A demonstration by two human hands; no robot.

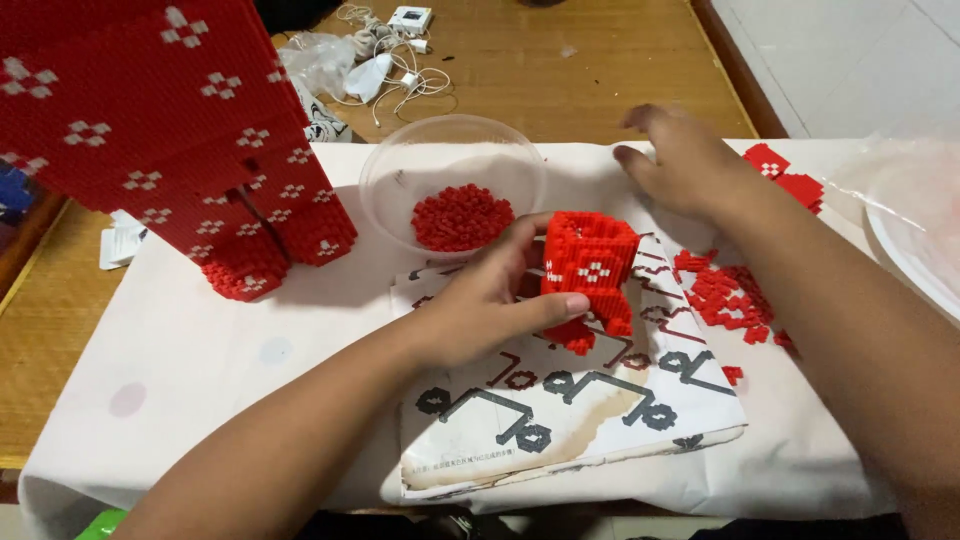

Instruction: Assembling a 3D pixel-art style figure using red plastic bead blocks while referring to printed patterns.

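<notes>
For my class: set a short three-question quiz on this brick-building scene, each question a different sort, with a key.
1. True or false: the left hand holds the red block.
2. What lies in the clear bowl? A) red bricks B) white cables C) nothing
3. What does the block hover over?

Key
1. True; its grip is closed on the block.
2. A: a heap of red bricks.
3. The instruction sheet. The right hand rests flat on the white cloth, holding nothing.

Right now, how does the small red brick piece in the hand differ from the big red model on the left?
The small piece is held off the paper by the left hand; the big model stands on the cloth. The small piece is far smaller, with an open hollow top. Both are red with white flower-like marks.
</notes>
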